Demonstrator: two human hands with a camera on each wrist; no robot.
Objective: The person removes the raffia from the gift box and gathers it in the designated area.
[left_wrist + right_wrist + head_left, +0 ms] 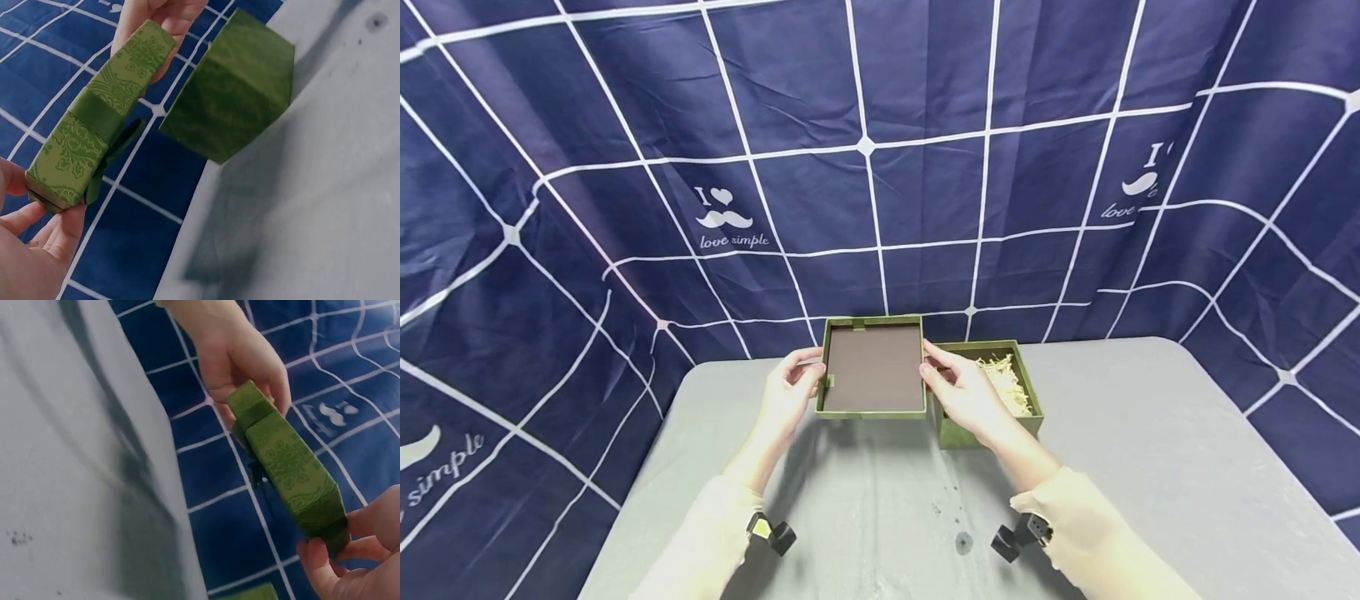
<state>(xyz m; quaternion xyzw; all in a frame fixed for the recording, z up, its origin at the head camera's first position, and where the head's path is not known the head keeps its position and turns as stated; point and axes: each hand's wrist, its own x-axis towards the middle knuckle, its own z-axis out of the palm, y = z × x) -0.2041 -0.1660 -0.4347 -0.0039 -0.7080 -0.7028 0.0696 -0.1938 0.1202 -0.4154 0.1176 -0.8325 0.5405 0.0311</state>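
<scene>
A green lid [876, 368] is gripped at opposite sides by the left hand [786, 390] and right hand [964, 392], beside a green box [957, 434] containing straw [1009, 387].

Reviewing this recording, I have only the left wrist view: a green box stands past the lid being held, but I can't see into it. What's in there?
Observer: The head view shows pale shredded filling inside the open green box; part of the interior is hidden.
Operator: My view gives me only the lid's patterned edge and some ribbon. What does its broad side look like from above?
Observer: In the head view, the lid, held between the left hand and the right hand, shows a flat brown inside.
</scene>
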